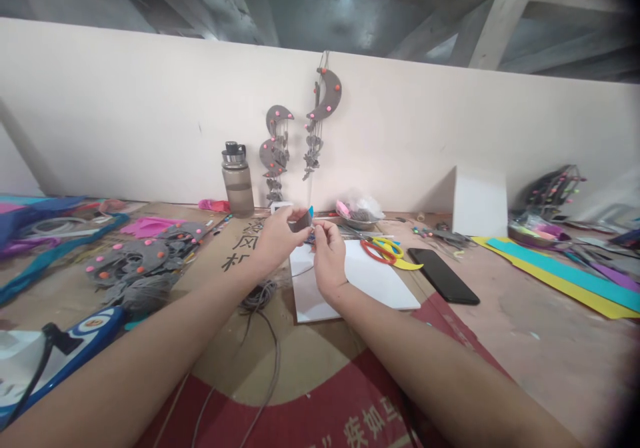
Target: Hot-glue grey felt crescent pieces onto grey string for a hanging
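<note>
- Left hand (286,236): thumb and fingers pinching a small dark grey piece (301,223), held up above the back of the white board.
- Right hand (329,251): thumb and fingertips pressed together right at the edge of the grey piece; whatever sits between them is too small to tell.
- Small blue bit (311,211) sticking up by the grey piece, between the hands; cannot tell if attached.
- White board (380,285): flat below the hands, partly covered by the right hand and forearm.
- Scissors (376,252): red and yellow handles at the board's right side; cannot tell if one pair or two.
- Black phone (444,276): right of the board, screen dark.
- Grey cord (259,296): coiled left of the board, loose ends running toward the person.
- Cardboard (207,261) under the cord: black handwritten Chinese characters near the left wrist, middle one reads 风, the others unclear.
- Red printed area (330,395), near edge: pale characters 疾如马 after a closing quote mark, rest cut off or hidden.
- Grey crescent pieces (145,255) with pink and orange dots: heaped left.
- Blue-and-white object (95,325): lower left, round mark on top, not readable.
- Bottle (239,185): upright at the back of the desk (540,348); no brand legible.
- Hanging crescents (333,91) with dots: against the white wall (400,121).
- Yellow and cyan strips (555,271): far right.
</note>
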Demonstrator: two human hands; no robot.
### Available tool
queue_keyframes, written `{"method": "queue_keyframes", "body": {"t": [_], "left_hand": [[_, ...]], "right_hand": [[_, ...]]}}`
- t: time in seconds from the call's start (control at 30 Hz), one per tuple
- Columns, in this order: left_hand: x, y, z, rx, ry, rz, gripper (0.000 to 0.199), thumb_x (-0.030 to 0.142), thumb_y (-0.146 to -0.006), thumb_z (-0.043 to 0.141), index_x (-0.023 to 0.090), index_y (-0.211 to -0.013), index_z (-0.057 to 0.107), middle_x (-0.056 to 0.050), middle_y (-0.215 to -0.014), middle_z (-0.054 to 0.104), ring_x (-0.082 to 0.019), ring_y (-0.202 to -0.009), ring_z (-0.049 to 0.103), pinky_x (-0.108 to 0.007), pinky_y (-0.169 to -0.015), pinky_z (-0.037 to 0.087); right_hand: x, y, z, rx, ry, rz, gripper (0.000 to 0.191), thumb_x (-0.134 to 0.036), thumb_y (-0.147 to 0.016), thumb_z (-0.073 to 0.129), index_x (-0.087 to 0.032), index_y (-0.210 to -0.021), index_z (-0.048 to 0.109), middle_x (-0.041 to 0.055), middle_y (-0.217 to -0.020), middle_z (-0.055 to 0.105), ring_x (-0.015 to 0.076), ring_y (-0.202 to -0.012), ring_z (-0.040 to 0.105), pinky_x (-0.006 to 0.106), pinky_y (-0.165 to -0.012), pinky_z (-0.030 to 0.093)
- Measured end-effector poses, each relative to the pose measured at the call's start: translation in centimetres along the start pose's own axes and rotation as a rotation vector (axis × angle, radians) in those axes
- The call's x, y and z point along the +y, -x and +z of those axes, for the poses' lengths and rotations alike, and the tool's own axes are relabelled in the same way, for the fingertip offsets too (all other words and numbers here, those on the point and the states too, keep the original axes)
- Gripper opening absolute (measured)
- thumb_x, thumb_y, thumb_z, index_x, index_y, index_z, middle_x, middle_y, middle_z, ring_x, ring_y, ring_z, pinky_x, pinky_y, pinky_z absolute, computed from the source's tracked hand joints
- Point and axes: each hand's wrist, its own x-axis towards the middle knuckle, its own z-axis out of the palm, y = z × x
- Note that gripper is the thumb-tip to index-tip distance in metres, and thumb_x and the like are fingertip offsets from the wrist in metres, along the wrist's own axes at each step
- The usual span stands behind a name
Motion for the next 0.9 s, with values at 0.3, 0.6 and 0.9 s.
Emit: {"method": "queue_keyframes", "body": {"t": [0.3, 0.6, 0.9], "left_hand": [[-0.9, -0.4, -1.4, 0.165, -0.242, 0.297, 0.032, 0.013, -0.078, 0.066, 0.020, -0.109, 0.063, -0.008, -0.112, 0.067, -0.023, -0.111, 0.060, -0.037, -0.101, 0.045], [-0.8, -0.8, -2.4, 0.234, -0.186, 0.219, 0.032, 0.019, -0.079, 0.068, 0.020, -0.111, 0.062, -0.009, -0.116, 0.067, -0.023, -0.112, 0.061, -0.037, -0.103, 0.045], [-1.1, -1.3, -2.8, 0.330, -0.183, 0.283, 0.032, 0.017, -0.075, 0.070, 0.019, -0.107, 0.066, -0.008, -0.109, 0.070, -0.023, -0.105, 0.065, -0.039, -0.098, 0.051]], "right_hand": [[-1.0, 0.3, -0.2, -0.133, 0.120, -0.198, 0.024, -0.036, -0.094, 0.048, -0.022, -0.093, 0.067, 0.0046, -0.099, 0.068, 0.0202, -0.098, 0.059, 0.034, -0.089, 0.044], [-1.2, -5.2, -3.6, -0.171, 0.768, -0.203, 0.011, -0.020, -0.073, 0.070, -0.020, -0.067, 0.061, 0.0071, -0.077, 0.064, 0.0232, -0.082, 0.058, 0.038, -0.084, 0.042], [0.3, -4.1, -3.8, -0.539, 1.223, 0.173, 0.017, -0.019, -0.073, 0.068, -0.011, -0.087, 0.071, 0.0156, -0.085, 0.074, 0.0245, -0.076, 0.068, 0.029, -0.065, 0.045]]}}
